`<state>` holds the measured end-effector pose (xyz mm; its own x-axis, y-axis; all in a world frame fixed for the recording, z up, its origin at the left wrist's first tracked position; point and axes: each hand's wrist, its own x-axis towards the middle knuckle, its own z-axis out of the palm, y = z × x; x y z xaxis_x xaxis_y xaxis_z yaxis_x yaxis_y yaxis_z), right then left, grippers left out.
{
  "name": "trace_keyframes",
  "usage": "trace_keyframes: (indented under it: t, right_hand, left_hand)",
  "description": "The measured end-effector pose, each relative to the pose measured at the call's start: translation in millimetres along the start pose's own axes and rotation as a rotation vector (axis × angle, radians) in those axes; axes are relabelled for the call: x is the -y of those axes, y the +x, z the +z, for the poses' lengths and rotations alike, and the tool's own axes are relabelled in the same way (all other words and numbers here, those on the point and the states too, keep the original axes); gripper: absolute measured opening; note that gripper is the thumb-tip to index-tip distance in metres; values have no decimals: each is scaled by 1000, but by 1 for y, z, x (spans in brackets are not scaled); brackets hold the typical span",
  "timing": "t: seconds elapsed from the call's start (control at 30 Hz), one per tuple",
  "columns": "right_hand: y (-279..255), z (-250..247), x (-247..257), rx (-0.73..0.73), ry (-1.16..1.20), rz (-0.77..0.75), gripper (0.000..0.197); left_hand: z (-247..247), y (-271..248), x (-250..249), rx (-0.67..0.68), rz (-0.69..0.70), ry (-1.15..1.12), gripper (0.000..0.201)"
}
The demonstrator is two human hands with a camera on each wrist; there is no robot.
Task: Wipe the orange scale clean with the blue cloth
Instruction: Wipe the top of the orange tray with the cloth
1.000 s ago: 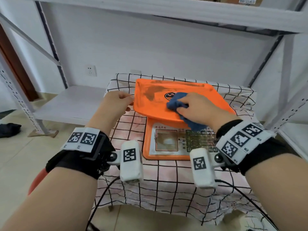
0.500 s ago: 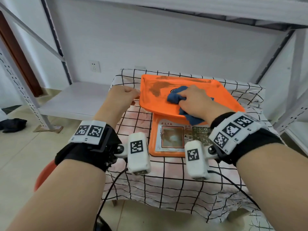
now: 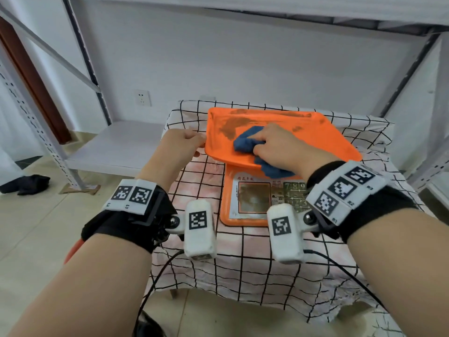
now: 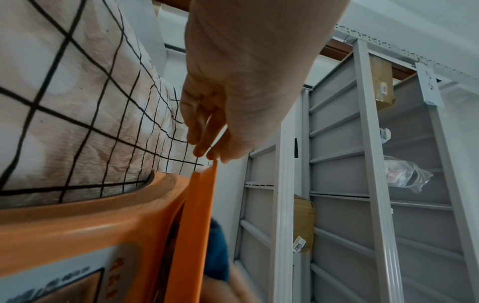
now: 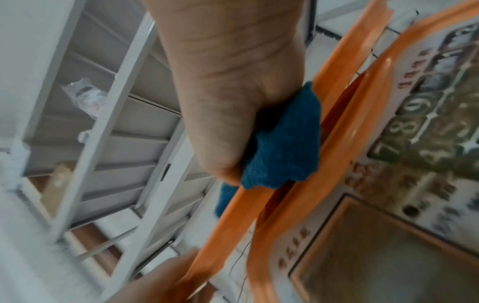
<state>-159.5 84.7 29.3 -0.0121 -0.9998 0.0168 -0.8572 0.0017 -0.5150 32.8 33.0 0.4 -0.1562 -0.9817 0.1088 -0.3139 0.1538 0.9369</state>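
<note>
The orange scale [image 3: 245,190], standing mid-worktop toward its rear edge, is being steadied at the pan's left rim by the left hand [image 3: 181,147] while the bunched blue cloth [image 3: 247,142], gripped by the right hand [image 3: 279,149], is being pressed on it; firm overlapping strokes toward the brown smears [image 3: 230,126] are being advised.

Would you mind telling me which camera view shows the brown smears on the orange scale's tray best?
The head view: it looks down onto the tray, showing the brown smears beside the blue cloth. Both wrist views catch the tray edge-on only, hiding the smeared top surface.
</note>
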Motion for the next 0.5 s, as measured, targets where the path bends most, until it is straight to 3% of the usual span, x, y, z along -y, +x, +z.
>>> trace_keyframes:
  t: [0.2, 0.27, 0.33, 0.5]
  right_hand:
    - [-13, 17, 26, 17, 130, -89, 29]
    - [-8, 20, 31, 47, 70, -83, 36]
    - [0, 24, 38, 65, -21, -82, 31]
    - [15, 30, 50, 81, -69, -55, 36]
  left_hand:
    - [8, 5, -5, -46, -89, -115, 22]
    - [8, 7, -7, -45, -150, -182, 30]
    - [7, 8, -8, -45, -191, -217, 40]
    - [4, 5, -5, -61, -212, -235, 50]
